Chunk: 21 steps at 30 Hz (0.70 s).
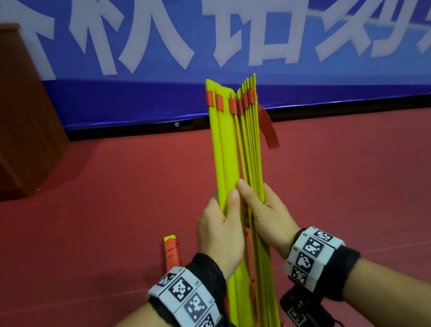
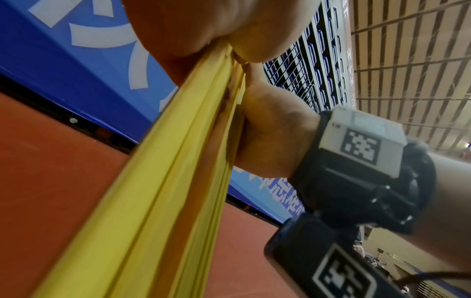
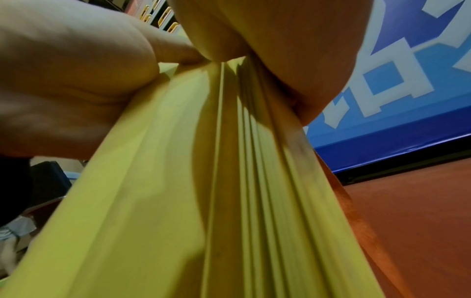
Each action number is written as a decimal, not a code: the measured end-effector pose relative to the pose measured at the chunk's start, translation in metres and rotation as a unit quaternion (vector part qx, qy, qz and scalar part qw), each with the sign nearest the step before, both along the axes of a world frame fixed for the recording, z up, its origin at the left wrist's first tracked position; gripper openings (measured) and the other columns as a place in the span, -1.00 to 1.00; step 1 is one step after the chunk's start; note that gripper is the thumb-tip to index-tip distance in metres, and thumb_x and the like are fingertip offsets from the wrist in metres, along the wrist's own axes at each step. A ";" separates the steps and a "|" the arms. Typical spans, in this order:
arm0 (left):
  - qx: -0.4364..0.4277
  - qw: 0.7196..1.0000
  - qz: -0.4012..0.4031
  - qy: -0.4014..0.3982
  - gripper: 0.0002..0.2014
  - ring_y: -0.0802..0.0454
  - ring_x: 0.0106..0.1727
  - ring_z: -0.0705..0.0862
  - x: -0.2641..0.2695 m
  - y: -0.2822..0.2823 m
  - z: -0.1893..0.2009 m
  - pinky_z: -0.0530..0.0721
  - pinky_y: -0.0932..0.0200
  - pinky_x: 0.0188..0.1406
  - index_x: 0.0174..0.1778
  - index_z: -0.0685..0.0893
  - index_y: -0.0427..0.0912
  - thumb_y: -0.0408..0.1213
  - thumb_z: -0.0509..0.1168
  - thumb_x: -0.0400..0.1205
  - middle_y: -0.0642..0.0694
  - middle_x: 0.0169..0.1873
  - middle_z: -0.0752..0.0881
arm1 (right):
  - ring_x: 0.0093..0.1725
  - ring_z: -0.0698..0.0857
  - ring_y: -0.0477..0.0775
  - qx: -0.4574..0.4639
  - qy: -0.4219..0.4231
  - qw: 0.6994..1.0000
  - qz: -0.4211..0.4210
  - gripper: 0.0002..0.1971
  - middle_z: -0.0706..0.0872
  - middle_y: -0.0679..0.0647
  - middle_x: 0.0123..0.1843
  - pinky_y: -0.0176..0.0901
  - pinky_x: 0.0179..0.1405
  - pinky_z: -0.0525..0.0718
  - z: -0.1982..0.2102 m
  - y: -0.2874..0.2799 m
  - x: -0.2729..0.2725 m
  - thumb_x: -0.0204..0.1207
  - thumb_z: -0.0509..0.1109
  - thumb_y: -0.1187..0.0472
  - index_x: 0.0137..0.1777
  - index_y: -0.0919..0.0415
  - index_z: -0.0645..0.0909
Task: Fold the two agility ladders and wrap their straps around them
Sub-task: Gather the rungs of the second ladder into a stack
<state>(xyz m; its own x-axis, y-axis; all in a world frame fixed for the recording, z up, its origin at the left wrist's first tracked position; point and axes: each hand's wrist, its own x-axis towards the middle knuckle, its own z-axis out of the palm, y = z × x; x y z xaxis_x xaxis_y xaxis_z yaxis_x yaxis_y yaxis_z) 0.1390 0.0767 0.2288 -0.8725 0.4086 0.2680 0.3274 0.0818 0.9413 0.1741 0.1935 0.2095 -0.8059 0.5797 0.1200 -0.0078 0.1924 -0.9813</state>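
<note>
Fingers [image 1: 233, 197] of both hands around upright yellow ladder bundle [image 1: 236, 142]

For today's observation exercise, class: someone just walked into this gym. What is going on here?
A person holds a bundle of yellow ladder rungs upright above the red floor. The left hand and the right hand both grip its middle, side by side. A red strap hangs loose near the top, not yet wrapped. Another bundle, already bound in red strap, lies on the floor to the left.
</note>
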 end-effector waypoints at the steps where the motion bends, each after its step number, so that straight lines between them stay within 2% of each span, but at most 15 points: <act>1: 0.011 1.000 -0.004 -0.018 -0.80 0.18 0.21 0.69 0.000 0.000 0.001 0.58 0.19 0.18 0.21 0.67 0.19 -0.01 0.14 0.83 0.26 0.05 0.74 | 0.00 0.73 -0.06 -0.007 0.010 1.000 0.004 -0.36 0.75 -0.19 -0.06 0.21 0.17 0.70 0.001 -0.001 0.000 0.46 0.28 -0.58 0.12 -0.01 0.61; 2: 0.022 0.999 -0.004 -0.029 -0.80 0.21 0.21 0.68 0.000 -0.001 0.003 0.54 0.22 0.19 0.17 0.65 0.23 0.01 0.11 0.83 0.29 0.03 0.72 | -0.12 0.70 -0.08 -0.009 0.023 1.000 0.008 -0.41 0.71 -0.21 -0.18 0.15 0.03 0.68 0.001 -0.001 0.001 0.49 0.28 -0.55 0.03 -0.01 0.61; 3: 0.031 0.999 -0.005 -0.033 -0.78 0.22 0.22 0.67 -0.001 -0.001 0.003 0.53 0.21 0.21 0.17 0.65 0.23 0.04 0.08 0.84 0.28 0.05 0.73 | -0.18 0.70 -0.11 -0.010 0.028 0.999 0.017 -0.43 0.70 -0.22 -0.22 0.07 -0.03 0.66 0.003 -0.003 0.003 0.53 0.26 -0.52 0.00 0.01 0.61; 4: 0.034 0.999 -0.008 -0.026 -0.72 0.19 0.24 0.67 -0.001 -0.001 0.002 0.55 0.16 0.25 0.20 0.67 0.17 0.08 0.07 0.83 0.22 0.09 0.75 | -0.12 0.75 -0.13 -0.009 0.027 0.999 0.023 -0.42 0.76 -0.21 -0.16 0.00 0.01 0.67 0.003 -0.004 0.003 0.56 0.22 -0.51 0.06 0.02 0.65; 5: 0.028 0.999 -0.007 -0.014 -0.65 0.12 0.25 0.67 -0.001 0.000 0.000 0.57 0.08 0.29 0.25 0.69 0.06 0.10 0.06 0.83 0.13 0.14 0.77 | 0.03 0.79 -0.15 -0.005 0.023 0.999 0.028 -0.37 0.83 -0.18 0.00 -0.04 0.14 0.69 0.005 -0.005 0.005 0.56 0.18 -0.52 0.18 0.01 0.69; 6: 0.013 1.000 -0.004 0.000 -0.59 0.04 0.25 0.68 0.000 -0.001 0.000 0.59 -0.01 0.31 0.28 0.69 -0.06 0.10 0.05 0.83 0.01 0.16 0.78 | 0.20 0.78 -0.17 -0.005 0.022 0.999 0.026 -0.31 0.83 -0.16 0.17 -0.04 0.29 0.67 0.005 -0.005 0.006 0.55 0.16 -0.54 0.32 -0.01 0.68; 8: -0.013 1.000 0.011 0.011 -0.53 -0.10 0.24 0.68 -0.002 -0.001 0.000 0.59 -0.13 0.30 0.31 0.67 -0.16 0.11 0.05 0.82 -0.11 0.16 0.78 | 0.37 0.70 -0.17 -0.014 0.016 1.000 0.017 -0.23 0.77 -0.14 0.35 0.02 0.47 0.60 0.007 -0.006 0.006 0.52 0.15 -0.57 0.47 -0.02 0.62; 11: -0.021 0.999 0.036 0.008 -0.71 -0.14 0.11 0.70 -0.009 -0.001 0.000 0.61 -0.13 0.16 0.19 0.66 -0.10 0.00 0.14 0.81 -0.05 0.01 0.78 | 0.53 0.60 -0.06 -0.026 0.004 1.000 0.006 -0.11 0.66 -0.08 0.52 0.16 0.57 0.51 0.005 -0.005 0.002 0.45 0.17 -0.64 0.58 -0.03 0.53; 13: -0.026 0.999 0.044 0.012 -0.81 -0.14 0.09 0.72 -0.013 -0.002 -0.001 0.62 -0.09 0.10 0.16 0.65 -0.05 -0.07 0.19 0.81 -0.01 -0.01 0.78 | 0.60 0.52 -0.05 -0.017 -0.008 1.000 -0.003 -0.05 0.58 -0.08 0.60 0.21 0.62 0.44 0.003 -0.003 0.001 0.41 0.17 -0.68 0.63 -0.05 0.47; 15: -0.037 0.998 0.048 0.017 -0.81 -0.17 0.17 0.71 -0.014 -0.001 0.000 0.60 -0.01 0.10 0.20 0.64 -0.05 -0.07 0.22 0.80 -0.06 0.07 0.78 | 0.55 0.57 -0.07 0.004 0.002 1.000 0.010 -0.15 0.63 -0.12 0.54 0.19 0.60 0.48 0.005 -0.005 0.003 0.48 0.15 -0.63 0.58 -0.07 0.53; 16: -0.056 0.997 0.046 0.014 -0.73 -0.19 0.29 0.67 -0.012 -0.001 0.002 0.57 0.05 0.17 0.31 0.62 -0.10 -0.04 0.22 0.80 -0.11 0.20 0.75 | 0.52 0.60 -0.06 0.009 -0.004 1.000 0.015 -0.18 0.66 -0.14 0.50 0.19 0.58 0.50 0.007 -0.007 0.006 0.50 0.15 -0.61 0.55 -0.07 0.56; 18: -0.117 0.993 0.029 0.000 -0.45 -0.16 0.59 0.45 -0.008 0.001 0.005 0.40 0.08 0.43 0.61 0.41 -0.22 0.07 0.14 0.80 -0.19 0.55 0.53 | 0.45 0.66 0.01 0.021 -0.004 1.000 0.021 -0.21 0.72 -0.08 0.40 0.28 0.54 0.54 0.007 -0.009 0.007 0.53 0.13 -0.59 0.44 0.01 0.63; 19: -0.143 0.990 0.019 -0.002 -0.36 -0.16 0.65 0.36 -0.006 0.001 0.006 0.34 0.05 0.51 0.67 0.31 -0.24 0.14 0.06 0.80 -0.20 0.62 0.43 | 0.39 0.69 0.02 0.031 0.006 0.999 0.031 -0.26 0.76 -0.07 0.32 0.33 0.48 0.58 0.005 -0.010 0.007 0.57 0.12 -0.57 0.36 0.03 0.66; 21: -0.154 0.988 0.001 0.004 -0.30 -0.22 0.61 0.39 -0.003 -0.001 0.006 0.37 -0.05 0.49 0.55 0.36 -0.19 0.31 -0.10 0.72 -0.20 0.54 0.46 | 0.28 0.74 -0.02 0.062 0.017 0.997 0.044 -0.37 0.80 -0.10 0.18 0.30 0.38 0.64 0.004 -0.014 0.007 0.65 0.08 -0.49 0.23 0.00 0.69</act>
